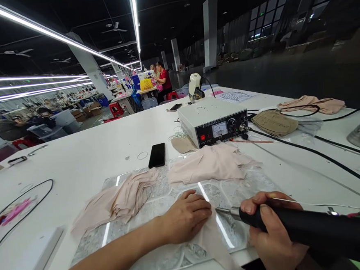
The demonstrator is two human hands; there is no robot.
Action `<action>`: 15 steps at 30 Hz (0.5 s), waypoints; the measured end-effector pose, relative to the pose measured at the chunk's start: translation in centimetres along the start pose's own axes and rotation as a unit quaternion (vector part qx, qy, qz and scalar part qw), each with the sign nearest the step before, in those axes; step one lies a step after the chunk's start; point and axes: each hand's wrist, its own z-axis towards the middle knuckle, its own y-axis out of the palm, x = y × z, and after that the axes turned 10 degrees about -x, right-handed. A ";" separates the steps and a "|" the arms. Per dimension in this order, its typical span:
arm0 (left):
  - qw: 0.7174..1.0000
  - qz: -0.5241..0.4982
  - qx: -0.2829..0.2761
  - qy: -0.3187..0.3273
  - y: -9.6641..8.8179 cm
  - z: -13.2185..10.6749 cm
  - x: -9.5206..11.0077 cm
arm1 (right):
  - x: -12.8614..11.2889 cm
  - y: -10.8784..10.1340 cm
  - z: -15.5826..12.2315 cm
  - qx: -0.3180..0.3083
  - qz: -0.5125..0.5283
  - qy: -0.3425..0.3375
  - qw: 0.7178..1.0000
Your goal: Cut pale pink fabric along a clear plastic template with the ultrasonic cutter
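Observation:
My left hand lies palm down, pressing a pale pink fabric piece onto a glossy grey marbled tile. Its fingers point toward the right. My right hand is wrapped round the thick black handle of a handheld ultrasonic tool. The tool's slim metal tip reaches the fabric edge just beside my left fingertips; exact contact is hard to tell. Beyond my hands, one stack of pale pink fabric lies on the tile, and another fabric stack fans out to the left.
A control box with a meter and cable stands behind the fabric. Near it lie a black phone and brown fabric pieces. A black cable crosses the right side of the white table. People work at sewing machines farther back.

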 end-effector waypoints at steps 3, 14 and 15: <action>1.000 -0.017 -0.019 0.009 -0.1 0.1 -0.1 | -0.1 -0.1 0.2 0.015 -0.006 0.009 1.000; 0.998 -0.055 -0.037 0.006 -0.1 0.2 -0.2 | -0.6 -0.6 0.5 -0.002 -0.044 0.013 0.999; 0.998 -0.055 -0.035 0.007 -0.1 0.1 -0.2 | -0.6 -0.6 0.5 -0.002 -0.044 0.016 0.999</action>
